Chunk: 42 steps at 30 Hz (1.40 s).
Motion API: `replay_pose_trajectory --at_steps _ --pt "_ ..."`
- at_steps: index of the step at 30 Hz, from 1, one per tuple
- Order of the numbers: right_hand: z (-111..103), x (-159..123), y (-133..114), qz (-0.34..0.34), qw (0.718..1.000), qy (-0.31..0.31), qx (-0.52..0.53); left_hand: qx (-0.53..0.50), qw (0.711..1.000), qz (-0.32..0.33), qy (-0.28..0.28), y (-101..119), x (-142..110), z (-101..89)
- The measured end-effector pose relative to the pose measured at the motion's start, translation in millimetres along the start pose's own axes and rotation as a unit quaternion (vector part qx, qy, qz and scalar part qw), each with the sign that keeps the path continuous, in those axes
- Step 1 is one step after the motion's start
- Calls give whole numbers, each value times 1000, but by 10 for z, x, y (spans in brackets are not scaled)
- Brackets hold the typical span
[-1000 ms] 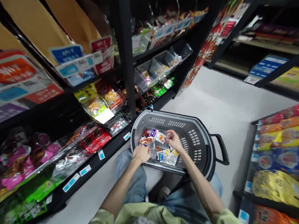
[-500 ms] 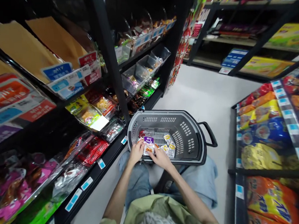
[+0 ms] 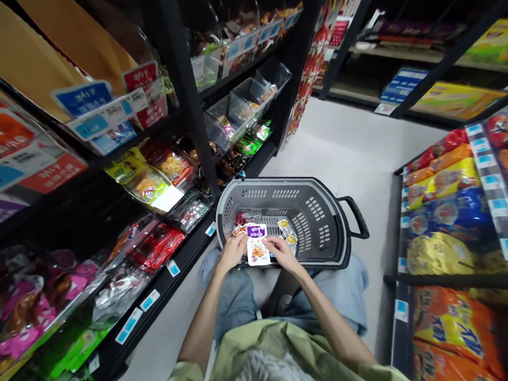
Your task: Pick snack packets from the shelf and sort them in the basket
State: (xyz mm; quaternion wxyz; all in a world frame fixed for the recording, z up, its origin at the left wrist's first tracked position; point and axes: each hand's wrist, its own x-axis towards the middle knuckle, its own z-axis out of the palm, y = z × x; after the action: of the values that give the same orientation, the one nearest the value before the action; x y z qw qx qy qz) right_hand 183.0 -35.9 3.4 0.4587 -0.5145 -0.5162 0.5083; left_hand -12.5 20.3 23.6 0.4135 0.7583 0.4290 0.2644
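A grey shopping basket [image 3: 320, 215] stands on the floor in front of my knees, with several small snack packets [image 3: 285, 228] lying in it. Both my hands are at its near rim, holding a stack of small packets between them. The top packet [image 3: 258, 247] is white with a purple band. My left hand [image 3: 232, 251] grips the stack's left side with closed fingers. My right hand [image 3: 282, 253] pinches the right side.
Black shelving [image 3: 177, 91] on the left holds bagged snacks, clear bins [image 3: 247, 98] and price tags. On the right a low shelf [image 3: 451, 211] carries red, yellow and blue bags. The grey floor aisle [image 3: 355, 148] runs ahead between them.
My hands gathered packets in the basket, came together at its near rim and lifted a stack up out of it. The view shifted slightly.
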Motion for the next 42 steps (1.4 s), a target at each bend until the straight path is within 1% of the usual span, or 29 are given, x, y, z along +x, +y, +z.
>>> replay_pose_trajectory --at_steps 2,5,9,19,23,25,27,32,39,42 --pt "5 -3 7 8 1000 14 19 16 1000 -3 -4 4 -8 9" --pt "2 5 48 18 999 17 46 32 999 -12 -10 23 -15 9" --pt "-20 13 108 18 998 12 60 24 999 -16 -41 56 -20 3" --pt "34 -7 59 -2 999 12 -48 85 996 -13 -24 -9 -26 34" --pt "47 -13 42 -16 993 29 -115 147 989 -25 -17 -17 -18 64" --pt "45 -19 29 -17 990 34 -133 174 984 -29 -14 -18 -12 85" --pt "41 -24 12 -18 990 36 -139 183 983 -28 -13 -18 -8 99" --pt "32 -32 -9 -25 989 37 -140 163 986 -26 -16 -6 -13 85" --pt "35 -17 -4 -22 993 17 -118 149 988 -39 -29 -4 -17 59" --pt "34 -7 -9 -27 992 14 -124 154 987 -42 -31 -13 -7 64"
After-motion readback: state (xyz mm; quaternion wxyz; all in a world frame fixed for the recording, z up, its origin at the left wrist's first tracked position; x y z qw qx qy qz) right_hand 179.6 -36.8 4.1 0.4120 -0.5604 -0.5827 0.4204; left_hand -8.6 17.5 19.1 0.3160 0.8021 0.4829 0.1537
